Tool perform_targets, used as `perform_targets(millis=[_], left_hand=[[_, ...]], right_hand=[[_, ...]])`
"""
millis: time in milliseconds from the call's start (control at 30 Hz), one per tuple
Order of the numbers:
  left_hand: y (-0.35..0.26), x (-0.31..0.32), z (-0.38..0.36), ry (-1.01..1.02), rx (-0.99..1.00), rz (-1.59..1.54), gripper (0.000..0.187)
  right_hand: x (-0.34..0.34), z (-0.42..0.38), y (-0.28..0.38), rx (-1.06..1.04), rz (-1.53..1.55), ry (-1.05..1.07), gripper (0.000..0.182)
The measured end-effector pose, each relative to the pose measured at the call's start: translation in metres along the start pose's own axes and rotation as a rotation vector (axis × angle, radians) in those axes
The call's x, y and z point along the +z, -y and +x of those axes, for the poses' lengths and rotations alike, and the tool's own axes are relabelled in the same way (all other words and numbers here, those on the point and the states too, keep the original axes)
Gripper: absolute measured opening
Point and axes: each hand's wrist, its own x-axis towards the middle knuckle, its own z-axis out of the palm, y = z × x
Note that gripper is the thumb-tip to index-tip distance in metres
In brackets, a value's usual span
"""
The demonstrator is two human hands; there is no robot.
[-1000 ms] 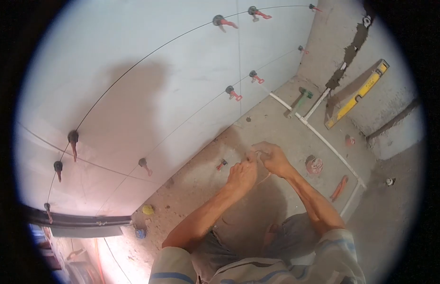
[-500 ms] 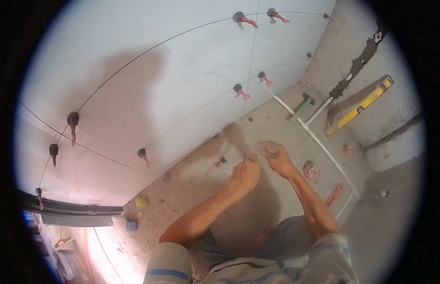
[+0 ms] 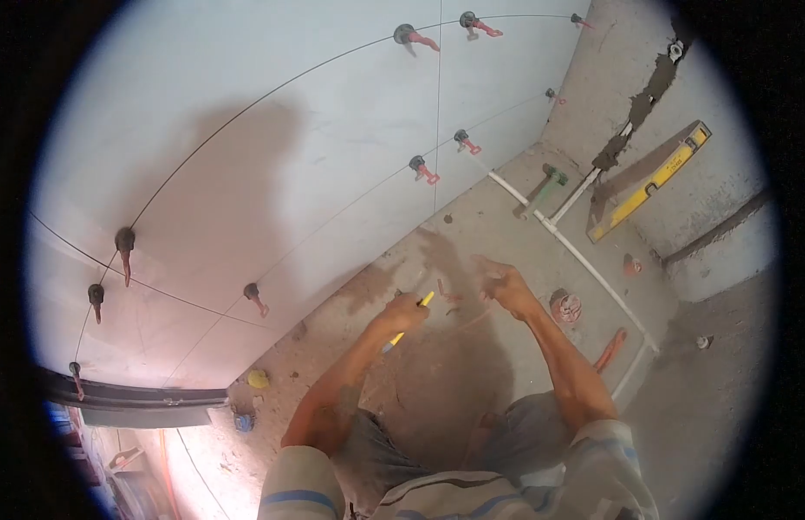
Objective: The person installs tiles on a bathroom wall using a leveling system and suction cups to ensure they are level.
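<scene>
My left hand [image 3: 404,314] is closed around a slim yellow tool [image 3: 427,299] with a grey end; its exact kind is hidden by the fingers. My right hand [image 3: 506,288] hovers a little to the right, index finger stretched out and apart from the thumb, with nothing visible in it. Between the hands, a small red piece [image 3: 447,295] shows blurred against the floor. On the large pale wall panels, red-handled tile levelling clips [image 3: 423,170] sit along the seams.
A yellow spirit level [image 3: 649,186] leans by the right wall. White pipes [image 3: 584,256] run along the floor past a green-headed hammer [image 3: 545,186]. A pinkish roll [image 3: 565,307] and an orange-red piece [image 3: 610,350] lie right of my arm. A yellow lump [image 3: 258,379] lies at left.
My left hand has moved left and down, away from my right hand, bringing the yellow tool into clear view. My right hand has barely moved. The view has shifted slightly.
</scene>
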Motion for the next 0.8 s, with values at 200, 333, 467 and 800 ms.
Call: perform_targets(millis=[200,333,467,800], left_hand=[[-0.034,-0.028,-0.042,-0.100,0.204,-0.499,0.036],[-0.037,-0.027,-0.038,-0.075,0.307,-0.593,0.049],[-0.037,-0.020,-0.038,-0.152,0.503,-0.671,0.055],[-0.049,-0.020,-0.045,-0.400,0.542,-0.477,0.044]], right_hand=[[-0.009,0.010,-0.013,-0.044,0.247,-0.085,0.048],[-0.012,0.012,-0.018,-0.035,0.342,-0.135,0.039],[-0.005,0.002,0.002,0.055,0.418,-0.211,0.035],[-0.013,0.023,-0.023,-0.028,0.890,-0.294,0.013]])
